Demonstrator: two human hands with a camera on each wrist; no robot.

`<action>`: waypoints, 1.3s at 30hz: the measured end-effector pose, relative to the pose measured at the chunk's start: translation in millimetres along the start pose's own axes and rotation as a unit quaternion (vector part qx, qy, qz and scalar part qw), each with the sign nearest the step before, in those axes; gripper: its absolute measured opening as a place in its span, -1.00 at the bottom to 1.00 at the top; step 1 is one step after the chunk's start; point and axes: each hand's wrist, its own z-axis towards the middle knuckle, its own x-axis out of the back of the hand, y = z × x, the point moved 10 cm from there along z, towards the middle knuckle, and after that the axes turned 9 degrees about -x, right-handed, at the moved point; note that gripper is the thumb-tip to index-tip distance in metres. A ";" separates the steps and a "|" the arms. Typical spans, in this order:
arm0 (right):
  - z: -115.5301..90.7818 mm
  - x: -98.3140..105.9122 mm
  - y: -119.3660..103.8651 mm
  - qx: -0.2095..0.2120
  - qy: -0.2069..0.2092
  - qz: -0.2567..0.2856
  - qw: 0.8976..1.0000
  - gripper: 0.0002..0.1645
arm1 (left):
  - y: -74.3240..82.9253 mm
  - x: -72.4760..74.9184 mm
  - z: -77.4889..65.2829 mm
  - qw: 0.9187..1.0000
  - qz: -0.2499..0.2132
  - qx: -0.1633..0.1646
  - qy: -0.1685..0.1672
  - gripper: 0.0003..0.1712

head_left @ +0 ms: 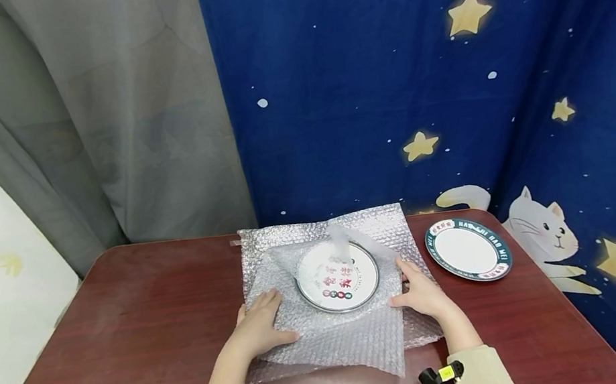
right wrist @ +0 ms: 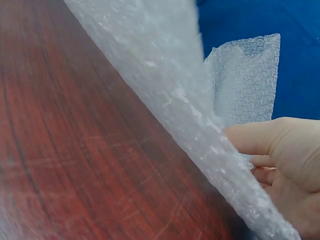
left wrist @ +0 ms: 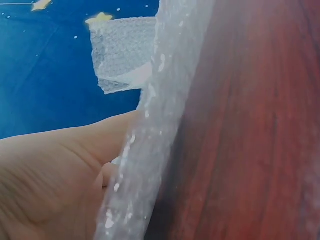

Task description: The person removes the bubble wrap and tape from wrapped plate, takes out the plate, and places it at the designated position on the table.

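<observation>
A round white plate (head_left: 333,286) with red lettering and a thin grey rim lies on layered clear bubble wrap (head_left: 346,345). A loose translucent flap rises over its upper part. My left hand (head_left: 260,326) rests on the wrap left of the plate, fingers extended and thumb spread toward the front. At the wrap's right side, my right hand (head_left: 422,292) holds the edge of the upper layer, its thumb on top and fingers bent. In the right wrist view, bubble wrap (right wrist: 175,100) stands in front of the thumb and hides part of the fingers.
A second plate (head_left: 467,250), white with a green lettered rim, lies right of the wrap on the dark red table (head_left: 146,355). Behind the table's far edge hang a grey curtain (head_left: 153,143) and a blue star-patterned curtain (head_left: 338,78).
</observation>
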 end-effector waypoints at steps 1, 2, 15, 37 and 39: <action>0.4 -0.5 -0.6 0.003 0.000 -0.004 1.000 0.18 | -0.6 -0.3 0.3 1.000 0.002 0.000 0.000 0.05; 0.6 -0.9 -0.3 0.002 0.001 -0.005 1.000 0.18 | -1.3 -0.6 0.6 1.000 0.005 0.000 -0.001 0.05; 1.2 2.4 1.8 0.000 0.003 -0.020 1.000 0.03 | 0.0 7.3 21.0 0.994 0.090 -0.035 -0.047 -0.10; 24.6 7.7 -10.5 0.004 -0.003 -0.157 0.988 -0.14 | -20.7 7.9 51.6 0.992 0.083 -0.021 -0.098 0.04; 26.5 7.7 -10.2 0.007 -0.003 -0.165 0.986 -0.13 | -21.7 7.3 52.9 0.992 0.071 -0.016 -0.102 0.09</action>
